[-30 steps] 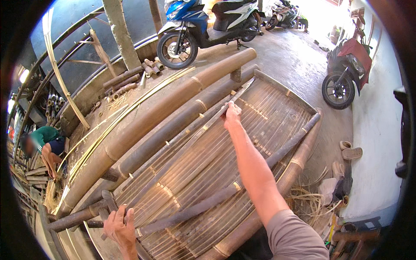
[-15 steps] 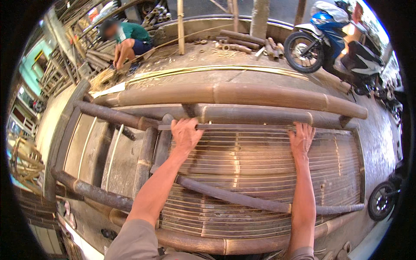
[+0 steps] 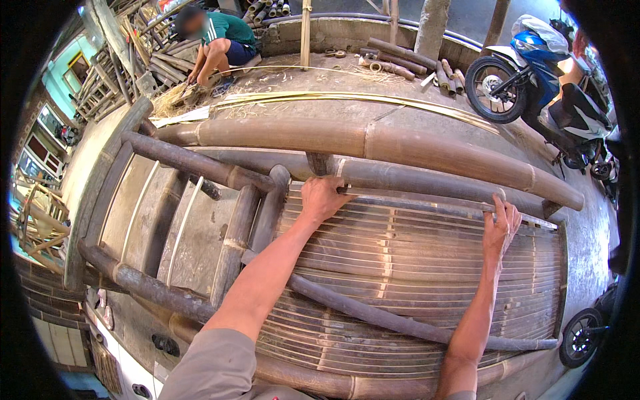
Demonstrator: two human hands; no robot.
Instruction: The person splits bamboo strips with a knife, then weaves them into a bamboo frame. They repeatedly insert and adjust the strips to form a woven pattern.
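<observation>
A large dark bamboo frame (image 3: 453, 152) lies before me, with a panel of thin parallel slats (image 3: 433, 267) across its right part. My left hand (image 3: 324, 199) is closed on a long narrow dark slat (image 3: 420, 203) at the panel's far edge, close to a short bamboo post (image 3: 280, 179). Farther right along the same slat, my right hand (image 3: 501, 227) curls its fingers over it, the thumb side partly hidden. Beneath my forearms, a dark bamboo pole (image 3: 373, 312) runs slantwise over the panel.
Beyond the frame, long pale bamboo strips (image 3: 333, 97) lie on the ground. A person in a green shirt (image 3: 227, 30) squats at the far left beside piled bamboo. Cut bamboo lengths (image 3: 400, 59) and a blue motorcycle (image 3: 527, 73) are at the far right.
The view has turned, so the frame appears tilted. Both hands stay at the slat and have shifted a little rightward along the panel. My right hand's fingers are more curled than before.
</observation>
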